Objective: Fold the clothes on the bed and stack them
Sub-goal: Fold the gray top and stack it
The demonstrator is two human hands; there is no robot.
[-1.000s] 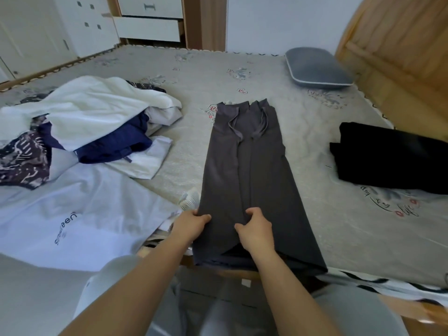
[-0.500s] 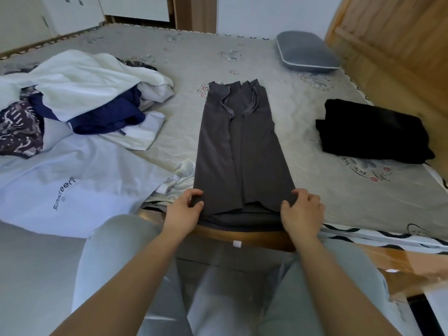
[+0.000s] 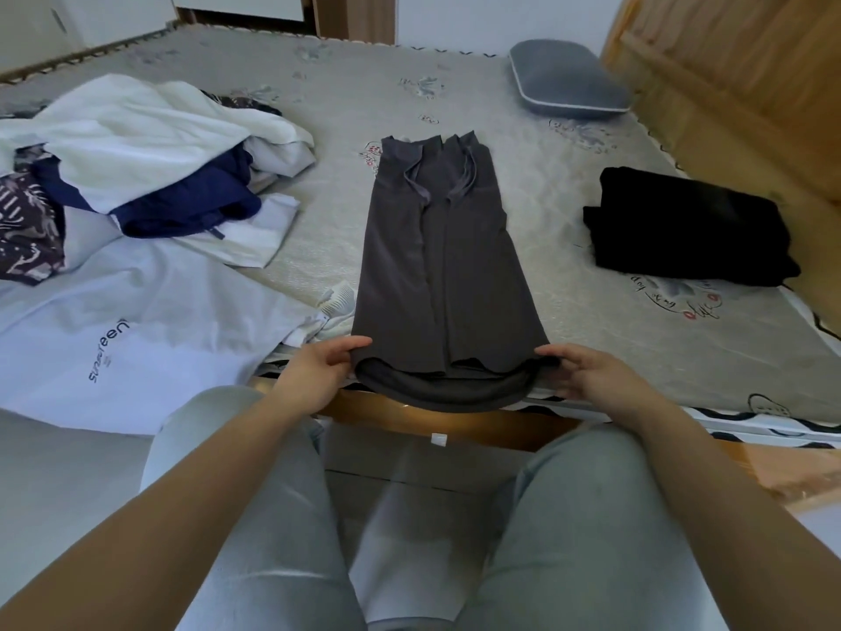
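Observation:
A dark grey garment [image 3: 441,271] lies folded into a long strip down the middle of the bed [image 3: 591,339], its near end sagging over the wooden edge. My left hand [image 3: 318,371] pinches the near left corner of the strip. My right hand [image 3: 591,380] pinches the near right corner. A folded black garment [image 3: 687,230] lies to the right on the bed. A heap of unfolded clothes [image 3: 136,166], white, navy and patterned, sits at the left, with a pale T-shirt [image 3: 113,339] with lettering spread in front of it.
A grey pillow [image 3: 569,79] lies at the far right of the bed by the wooden headboard [image 3: 737,84]. The bed's wooden front rail [image 3: 455,421] runs just above my knees. White cabinets stand beyond the bed's far left.
My hands moved from the middle of the garment's near end out to its two corners and took hold of them. The near hem has lifted slightly and sags between my hands.

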